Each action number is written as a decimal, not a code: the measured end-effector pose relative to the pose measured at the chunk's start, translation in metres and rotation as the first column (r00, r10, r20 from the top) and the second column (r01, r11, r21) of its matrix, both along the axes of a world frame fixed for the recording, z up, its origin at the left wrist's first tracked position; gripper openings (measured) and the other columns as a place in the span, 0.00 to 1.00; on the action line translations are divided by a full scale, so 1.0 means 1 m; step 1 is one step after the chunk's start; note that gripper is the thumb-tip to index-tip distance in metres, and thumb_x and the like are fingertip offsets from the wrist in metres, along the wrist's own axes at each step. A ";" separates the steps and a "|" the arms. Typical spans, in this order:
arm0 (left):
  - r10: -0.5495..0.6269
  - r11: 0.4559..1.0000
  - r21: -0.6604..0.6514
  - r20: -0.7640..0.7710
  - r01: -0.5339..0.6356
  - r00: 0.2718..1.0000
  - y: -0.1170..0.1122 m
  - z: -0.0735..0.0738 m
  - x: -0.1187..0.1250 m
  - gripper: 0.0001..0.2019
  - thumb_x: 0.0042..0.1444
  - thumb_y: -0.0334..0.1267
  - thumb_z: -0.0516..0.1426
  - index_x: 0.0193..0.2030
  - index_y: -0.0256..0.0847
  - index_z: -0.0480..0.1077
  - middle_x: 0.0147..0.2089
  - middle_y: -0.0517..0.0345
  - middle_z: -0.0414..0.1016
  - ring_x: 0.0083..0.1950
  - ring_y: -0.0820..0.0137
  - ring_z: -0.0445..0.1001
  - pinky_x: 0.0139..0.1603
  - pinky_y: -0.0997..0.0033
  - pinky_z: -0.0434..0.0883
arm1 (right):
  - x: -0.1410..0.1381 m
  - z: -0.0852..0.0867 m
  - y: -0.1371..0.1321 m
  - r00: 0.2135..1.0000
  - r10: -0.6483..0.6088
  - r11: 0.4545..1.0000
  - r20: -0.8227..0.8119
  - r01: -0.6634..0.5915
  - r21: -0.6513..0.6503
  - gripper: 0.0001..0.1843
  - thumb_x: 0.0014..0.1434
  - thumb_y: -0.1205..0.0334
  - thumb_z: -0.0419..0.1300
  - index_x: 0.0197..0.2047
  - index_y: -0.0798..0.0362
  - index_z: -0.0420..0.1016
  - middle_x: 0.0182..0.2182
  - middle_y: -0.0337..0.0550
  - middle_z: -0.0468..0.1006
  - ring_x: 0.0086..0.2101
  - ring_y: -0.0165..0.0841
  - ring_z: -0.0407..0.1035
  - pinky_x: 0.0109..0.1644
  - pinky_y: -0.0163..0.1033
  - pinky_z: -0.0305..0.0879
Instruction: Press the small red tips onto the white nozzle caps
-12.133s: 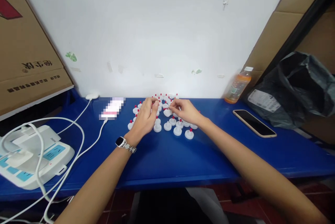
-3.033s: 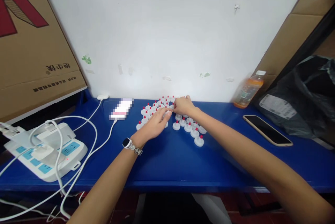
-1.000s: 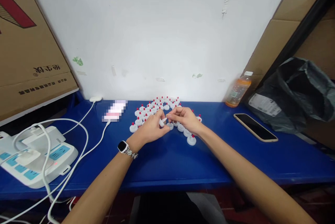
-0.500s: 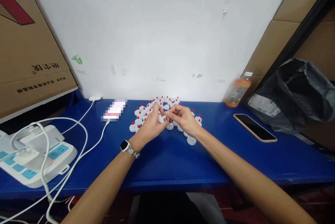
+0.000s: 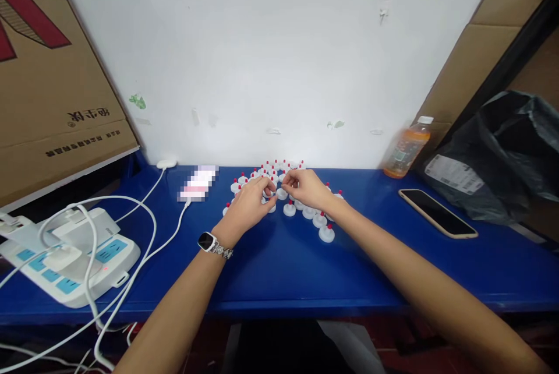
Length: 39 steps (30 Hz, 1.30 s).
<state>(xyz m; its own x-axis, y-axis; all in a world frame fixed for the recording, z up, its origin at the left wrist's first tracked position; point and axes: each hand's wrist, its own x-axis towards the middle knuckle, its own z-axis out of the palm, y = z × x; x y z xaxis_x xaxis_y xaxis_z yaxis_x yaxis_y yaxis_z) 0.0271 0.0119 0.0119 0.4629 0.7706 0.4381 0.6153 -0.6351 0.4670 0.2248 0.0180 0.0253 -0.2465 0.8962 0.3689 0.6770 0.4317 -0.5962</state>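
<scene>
Many small white round caps with red tips (image 5: 326,234) stand on the blue table in a loose cluster around both hands. My right hand (image 5: 305,187) comes in from the right, its thumb and index finger pinched at the top of a white cap (image 5: 282,194); the fingertips hide that cap's tip. Close by on the left, my left hand (image 5: 251,202) hovers low over the caps, fingers curved and thumb apart, with no object visibly held. It covers part of the cluster. A watch (image 5: 207,241) sits on the left wrist.
At left are a power strip (image 5: 117,257) with white cables, a charging phone (image 5: 198,183) and a cardboard box (image 5: 48,88). At right are an orange drink bottle (image 5: 406,150), a second phone (image 5: 437,214) and a dark plastic bag (image 5: 493,147). A white wall (image 5: 271,59) rises behind.
My hands have drawn slightly apart. The white piece between the fingers of my left hand no longer shows there, and my right fingertips are now at a cap. The view has shifted slightly.
</scene>
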 end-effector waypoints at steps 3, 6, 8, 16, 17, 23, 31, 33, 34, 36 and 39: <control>-0.004 1.000 0.004 0.000 0.004 1.000 0.002 -0.002 -0.001 0.03 0.59 0.36 0.57 0.39 0.43 0.69 0.40 0.56 0.74 0.42 0.65 0.71 0.40 0.65 0.66 | -0.004 0.001 0.010 0.984 0.068 0.998 0.165 -0.064 -0.027 0.06 0.52 0.73 0.59 0.30 0.56 0.76 0.27 0.40 0.79 0.28 0.28 0.70 0.33 0.32 0.60; -0.036 0.999 0.001 0.015 0.036 0.999 0.005 -0.005 -0.001 0.02 0.58 0.35 0.57 0.38 0.42 0.68 0.39 0.57 0.74 0.42 0.66 0.71 0.41 0.65 0.67 | -0.007 0.000 0.018 0.955 0.108 0.994 0.277 -0.096 -0.055 0.07 0.51 0.75 0.58 0.28 0.57 0.76 0.25 0.40 0.79 0.27 0.28 0.69 0.32 0.32 0.58; -0.061 0.998 -0.003 0.023 0.061 0.998 0.006 -0.007 -0.001 0.02 0.58 0.35 0.57 0.37 0.42 0.68 0.38 0.57 0.73 0.41 0.66 0.71 0.42 0.65 0.67 | -0.008 0.000 0.020 0.943 0.109 0.993 0.315 -0.093 -0.068 0.07 0.50 0.76 0.59 0.27 0.57 0.76 0.24 0.39 0.78 0.27 0.29 0.68 0.32 0.32 0.57; 0.030 0.994 0.102 -0.029 -0.026 0.999 -0.011 0.005 0.000 0.08 0.64 0.42 0.53 0.43 0.43 0.69 0.46 0.53 0.72 0.49 0.60 0.70 0.51 0.58 0.67 | 0.000 0.002 0.002 0.951 0.029 0.997 0.308 -0.052 0.064 0.11 0.60 0.59 0.61 0.43 0.53 0.80 0.32 0.43 0.77 0.34 0.34 0.69 0.41 0.38 0.60; 0.049 0.989 0.139 -0.036 -0.044 0.998 -0.017 0.007 -0.001 0.08 0.65 0.43 0.52 0.45 0.43 0.69 0.48 0.53 0.72 0.51 0.60 0.69 0.54 0.57 0.67 | 0.003 0.002 -0.006 0.952 -0.017 0.992 0.307 -0.022 0.123 0.14 0.62 0.55 0.60 0.48 0.51 0.79 0.35 0.44 0.76 0.38 0.36 0.69 0.44 0.40 0.60; 0.209 0.962 0.196 -0.080 -0.191 0.975 -0.055 -0.001 -0.029 0.21 0.63 0.51 0.56 0.58 0.45 0.64 0.61 0.47 0.66 0.63 0.53 0.64 0.61 0.49 0.65 | 0.030 -0.006 -0.067 0.953 -0.170 0.964 0.250 0.108 0.243 0.20 0.67 0.45 0.54 0.53 0.46 0.76 0.44 0.49 0.73 0.48 0.42 0.67 0.52 0.48 0.61; 0.291 0.956 0.039 -0.199 -0.289 0.936 -0.048 -0.034 -0.026 0.51 0.51 0.69 0.58 0.75 0.49 0.44 0.78 0.40 0.38 0.77 0.38 0.38 0.69 0.32 0.52 | 0.021 -0.037 -0.090 0.865 -0.295 0.945 0.405 0.200 0.260 0.41 0.59 0.31 0.55 0.70 0.40 0.61 0.70 0.54 0.53 0.68 0.61 0.43 0.64 0.67 0.47; 0.269 0.963 0.050 -0.198 -0.264 0.943 -0.041 -0.036 -0.015 0.50 0.53 0.67 0.58 0.76 0.49 0.44 0.78 0.40 0.36 0.77 0.39 0.36 0.70 0.33 0.51 | 0.015 -0.040 -0.080 0.858 -0.296 0.948 0.419 0.210 0.239 0.38 0.60 0.33 0.54 0.70 0.39 0.61 0.71 0.52 0.52 0.69 0.62 0.42 0.64 0.67 0.46; 0.262 0.965 0.056 -0.197 -0.255 0.945 -0.038 -0.035 -0.009 0.48 0.54 0.66 0.57 0.75 0.48 0.44 0.78 0.40 0.36 0.77 0.39 0.35 0.70 0.33 0.51 | 0.012 -0.040 -0.074 0.854 -0.306 0.945 0.421 0.221 0.239 0.38 0.61 0.34 0.54 0.69 0.39 0.61 0.71 0.52 0.52 0.69 0.62 0.42 0.65 0.68 0.45; 0.257 0.966 0.063 -0.204 -0.249 0.945 -0.033 -0.033 0.000 0.46 0.56 0.63 0.58 0.75 0.47 0.47 0.78 0.38 0.37 0.77 0.39 0.36 0.69 0.32 0.50 | 0.009 -0.041 -0.063 0.843 -0.330 0.938 0.425 0.242 0.249 0.37 0.61 0.34 0.54 0.69 0.39 0.62 0.71 0.52 0.52 0.69 0.61 0.41 0.65 0.69 0.43; 0.265 0.964 0.077 -0.214 -0.254 0.940 -0.027 -0.030 0.006 0.45 0.56 0.61 0.59 0.75 0.45 0.49 0.78 0.37 0.38 0.77 0.39 0.36 0.69 0.31 0.50 | 0.007 -0.040 -0.051 0.829 -0.354 0.929 0.434 0.260 0.262 0.36 0.62 0.34 0.52 0.69 0.40 0.63 0.71 0.51 0.53 0.70 0.60 0.41 0.66 0.70 0.39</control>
<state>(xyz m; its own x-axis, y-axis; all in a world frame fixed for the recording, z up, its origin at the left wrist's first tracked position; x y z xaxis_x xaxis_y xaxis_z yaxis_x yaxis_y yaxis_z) 0.0332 -0.0155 -0.0178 0.3386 0.8579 0.3864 0.8460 -0.4573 0.2741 0.2315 -0.0334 -0.0149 -0.1541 0.8816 0.4461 0.9688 0.2236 -0.1072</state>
